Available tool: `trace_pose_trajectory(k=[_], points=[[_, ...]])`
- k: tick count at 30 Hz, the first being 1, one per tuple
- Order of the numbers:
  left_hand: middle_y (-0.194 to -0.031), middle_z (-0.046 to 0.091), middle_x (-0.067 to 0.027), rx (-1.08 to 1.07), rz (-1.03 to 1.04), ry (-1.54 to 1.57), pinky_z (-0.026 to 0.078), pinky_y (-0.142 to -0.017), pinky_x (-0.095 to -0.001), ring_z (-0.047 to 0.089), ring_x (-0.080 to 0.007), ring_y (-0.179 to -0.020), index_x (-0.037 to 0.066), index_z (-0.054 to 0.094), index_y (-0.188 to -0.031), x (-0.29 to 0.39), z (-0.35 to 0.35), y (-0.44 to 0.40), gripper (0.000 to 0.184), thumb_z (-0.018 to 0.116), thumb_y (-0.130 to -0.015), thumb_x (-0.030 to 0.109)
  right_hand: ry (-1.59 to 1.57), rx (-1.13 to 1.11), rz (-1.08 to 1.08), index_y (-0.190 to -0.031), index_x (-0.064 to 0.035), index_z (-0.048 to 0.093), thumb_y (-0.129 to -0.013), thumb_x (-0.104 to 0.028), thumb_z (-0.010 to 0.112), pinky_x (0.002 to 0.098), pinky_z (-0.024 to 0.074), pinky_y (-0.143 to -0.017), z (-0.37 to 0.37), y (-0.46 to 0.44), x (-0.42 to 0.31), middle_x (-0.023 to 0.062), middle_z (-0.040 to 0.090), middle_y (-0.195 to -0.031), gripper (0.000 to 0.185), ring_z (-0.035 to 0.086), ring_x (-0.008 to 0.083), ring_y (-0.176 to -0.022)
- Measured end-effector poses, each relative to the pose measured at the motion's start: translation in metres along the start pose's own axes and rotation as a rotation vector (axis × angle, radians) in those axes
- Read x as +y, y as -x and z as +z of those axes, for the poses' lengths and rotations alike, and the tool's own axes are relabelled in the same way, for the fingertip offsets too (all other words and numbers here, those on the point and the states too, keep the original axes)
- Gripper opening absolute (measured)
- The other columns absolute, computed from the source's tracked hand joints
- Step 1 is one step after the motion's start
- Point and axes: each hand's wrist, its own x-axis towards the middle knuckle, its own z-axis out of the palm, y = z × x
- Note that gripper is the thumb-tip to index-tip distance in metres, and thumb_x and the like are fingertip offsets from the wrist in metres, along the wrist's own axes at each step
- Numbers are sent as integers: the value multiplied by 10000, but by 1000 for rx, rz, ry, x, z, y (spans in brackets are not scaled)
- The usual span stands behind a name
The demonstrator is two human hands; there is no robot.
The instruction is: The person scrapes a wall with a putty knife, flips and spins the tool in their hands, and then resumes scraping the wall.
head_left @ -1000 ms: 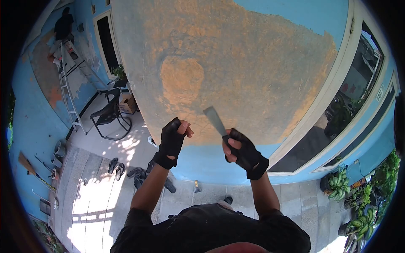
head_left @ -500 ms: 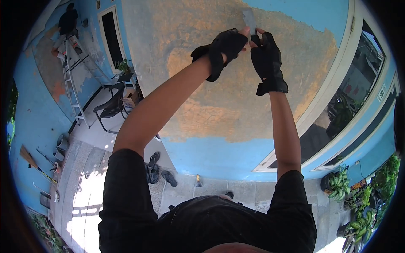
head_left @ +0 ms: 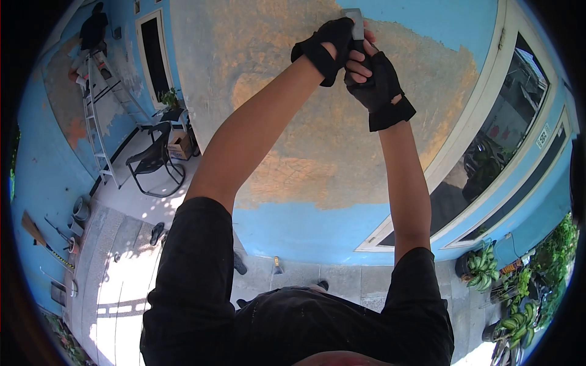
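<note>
Both my hands, in black fingerless gloves, are raised against the wall [head_left: 287, 122], where bare grey and orange patches meet blue paint. My right hand [head_left: 372, 79] is closed around the handle of a scraper [head_left: 353, 21], whose flat grey blade points up near the edge of the blue paint. Close beside the blade is my left hand [head_left: 336, 46], its fingers mostly hidden behind the glove and the tool, so its grip cannot be made out.
A person [head_left: 93, 30] is on a ladder [head_left: 93, 116] at the upper left. Below stand a black chair [head_left: 152, 160] and a cardboard box [head_left: 179, 146]. A yellow-handled tool [head_left: 278, 266] lies on the floor. Potted plants [head_left: 483, 268] are at the right, under a window [head_left: 506, 116].
Both hands have risen from the lower wall to its upper part with the scraper. Since the middle frame, the right hand has shifted slightly left, closer to the left hand.
</note>
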Motion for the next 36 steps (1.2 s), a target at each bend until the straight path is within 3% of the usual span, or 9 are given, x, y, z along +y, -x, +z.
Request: trace_pose_trajectory(k=[3, 7, 12, 19, 24, 28, 30, 33, 36], points=[[-902, 616, -63, 68, 75, 253, 566, -665, -327, 624, -203, -837, 46, 538, -1133, -7, -1, -23, 357, 360, -1004, 327, 106, 0, -27, -1074, -234, 560, -1018, -179, 449, 202, 367, -443, 0, -4, 2, -16, 472, -727, 136, 419, 63, -511], [-794, 579, -46, 142, 66, 178, 550, -702, -316, 616, -195, -816, 47, 545, -1079, -2, -1, -24, 323, 401, -997, 324, 226, 94, -59, -1066, -227, 578, -1017, -194, 461, 201, 345, -430, 10, -8, 3, -28, 449, -701, 131, 382, 64, -485], [-724, 563, -13, 176, -32, 234, 524, -659, -293, 589, -164, -772, 59, 534, -995, 8, 6, -24, 319, 410, -998, 352, 258, 138, -37, -1008, -250, 564, -997, -199, 501, 223, 353, -431, 16, -14, -6, -32, 466, -664, 81, 387, 74, -475], [-718, 561, 13, 213, 14, 113, 510, -590, -278, 575, -146, -700, 80, 539, -968, 16, 5, -27, 316, 419, -977, 373, 273, 170, -39, -1013, -266, 567, -991, -192, 510, 228, 344, -428, 19, -20, -7, -30, 468, -664, 95, 389, 84, -474], [-749, 593, 11, 171, -94, -7, 484, -515, -263, 579, -130, -656, 102, 555, -975, 19, 6, -12, 289, 419, -970, 357, 240, 238, -77, -1038, -229, 574, -1001, -159, 484, 188, 317, -410, 23, -12, 5, -35, 446, -674, 120, 366, 61, -462], [-761, 603, 10, 234, -43, 71, 482, -501, -260, 580, -126, -660, 109, 568, -965, 24, 6, -25, 278, 422, -966, 345, 201, 204, -77, -1028, -233, 574, -1002, -160, 482, 192, 312, -414, 26, -23, -1, -35, 439, -672, 120, 365, 62, -465], [-782, 648, -37, 221, -37, -27, 488, -400, -351, 548, -192, -483, 96, 599, -925, 19, -2, -29, 308, 404, -944, 333, 193, 216, -85, -1022, -232, 577, -1002, -160, 482, 195, 311, -414, 31, -20, 6, -34, 437, -672, 120, 365, 64, -466], [-784, 657, -38, 193, -26, 79, 499, -420, -336, 571, -192, -504, 88, 606, -908, 11, -4, -30, 297, 405, -938, 305, 146, 285, -98, -1005, -229, 587, -1001, -160, 484, 200, 312, -415, 31, -16, 10, -33, 440, -669, 124, 371, 65, -470], [-778, 658, -34, 230, -16, -47, 501, -432, -322, 570, -185, -500, 80, 609, -893, 22, -2, -27, 299, 415, -935, 304, 85, 200, -60, -995, -231, 597, -1002, -163, 484, 204, 314, -416, 22, -23, 1, -31, 440, -664, 132, 371, 69, -471]])
